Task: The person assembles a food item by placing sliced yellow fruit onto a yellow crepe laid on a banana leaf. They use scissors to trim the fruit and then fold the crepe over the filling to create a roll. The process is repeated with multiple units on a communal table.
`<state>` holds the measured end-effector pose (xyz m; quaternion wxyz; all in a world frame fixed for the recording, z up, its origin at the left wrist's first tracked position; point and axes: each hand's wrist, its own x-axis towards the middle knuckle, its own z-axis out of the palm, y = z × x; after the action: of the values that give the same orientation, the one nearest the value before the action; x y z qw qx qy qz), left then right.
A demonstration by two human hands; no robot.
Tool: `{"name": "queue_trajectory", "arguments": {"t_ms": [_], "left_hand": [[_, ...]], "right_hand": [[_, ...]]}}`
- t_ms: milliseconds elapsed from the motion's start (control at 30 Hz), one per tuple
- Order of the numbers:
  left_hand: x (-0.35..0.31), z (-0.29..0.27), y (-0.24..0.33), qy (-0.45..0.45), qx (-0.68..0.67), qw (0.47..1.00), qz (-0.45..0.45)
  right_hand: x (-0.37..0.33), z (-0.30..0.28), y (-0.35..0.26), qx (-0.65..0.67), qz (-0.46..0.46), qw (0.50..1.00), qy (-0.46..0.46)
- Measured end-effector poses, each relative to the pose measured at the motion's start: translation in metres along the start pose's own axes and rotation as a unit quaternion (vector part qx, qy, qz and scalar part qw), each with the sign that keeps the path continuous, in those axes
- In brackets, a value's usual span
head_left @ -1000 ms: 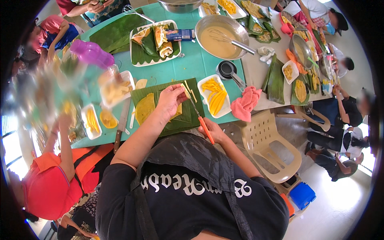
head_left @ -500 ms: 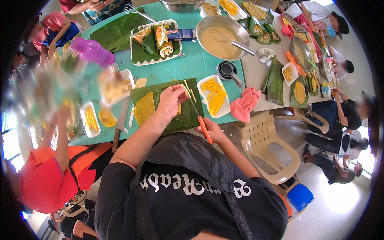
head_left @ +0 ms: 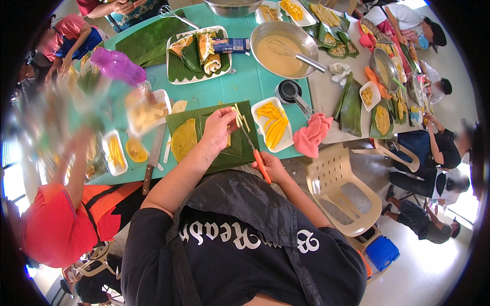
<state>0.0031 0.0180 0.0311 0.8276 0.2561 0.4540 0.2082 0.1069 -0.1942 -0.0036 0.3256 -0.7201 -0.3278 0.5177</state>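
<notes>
My left hand (head_left: 219, 130) pinches narrow, pale green-white strips (head_left: 237, 115) over a banana leaf (head_left: 184, 116) on the table; what they are cut from I cannot tell. Orange-handled scissors (head_left: 262, 164) are gripped in my right hand (head_left: 273, 168), their blades pointing up at the strips. More thin pale strips lie on the leaf just beyond the blade tips. Left of my left wrist, a yellow crepe (head_left: 184, 141) rests on the leaf, partly hidden by my forearm. A white tray (head_left: 287, 143) of yellow mango strips stands right of the leaf.
A knife (head_left: 148, 178) and spatula lie left of the leaf. Beyond are a tray of wrapped rolls (head_left: 176, 77), a batter bowl (head_left: 311, 35) with a whisk, and measuring cups (head_left: 290, 90). A pink cloth (head_left: 314, 133) sits at right. A co-worker in red (head_left: 51, 229) works at left.
The strips in my left hand have shifted slightly and now show as separate pieces near the blade tips. Both hands stay in nearly the same place. The co-worker at left has moved a little.
</notes>
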Motion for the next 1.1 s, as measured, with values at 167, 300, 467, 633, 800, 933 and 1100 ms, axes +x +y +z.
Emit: {"name": "queue_trajectory", "arguments": {"t_ms": [167,300,467,633,800,933,1100], "left_hand": [[0.004,-0.004,-0.005,-0.01,-0.019,1.0,0.01],[0.003,-0.003,-0.004,-0.019,-0.033,0.999,0.005],[-0.002,-0.002,0.0,-0.025,-0.033,0.999,-0.004],[-0.002,-0.006,0.002,-0.056,-0.03,0.998,-0.015],[0.003,-0.013,0.005,-0.088,-0.028,0.995,-0.025],[0.0,-0.01,0.013,-0.131,-0.048,0.99,-0.006],[0.002,-0.016,0.013,-0.201,-0.114,0.973,0.004]], "right_hand": [[0.001,0.0,-0.002,0.019,0.03,0.999,-0.011],[0.003,0.0,0.0,0.038,0.02,0.999,-0.014],[0.006,0.001,0.005,0.061,0.012,0.998,-0.027],[0.009,0.0,0.0,0.053,0.013,0.998,-0.031],[0.01,-0.001,-0.004,0.054,0.01,0.998,-0.039],[0.009,-0.002,-0.008,0.068,0.006,0.997,-0.042],[0.008,-0.002,-0.009,0.117,-0.007,0.991,-0.068]]}}
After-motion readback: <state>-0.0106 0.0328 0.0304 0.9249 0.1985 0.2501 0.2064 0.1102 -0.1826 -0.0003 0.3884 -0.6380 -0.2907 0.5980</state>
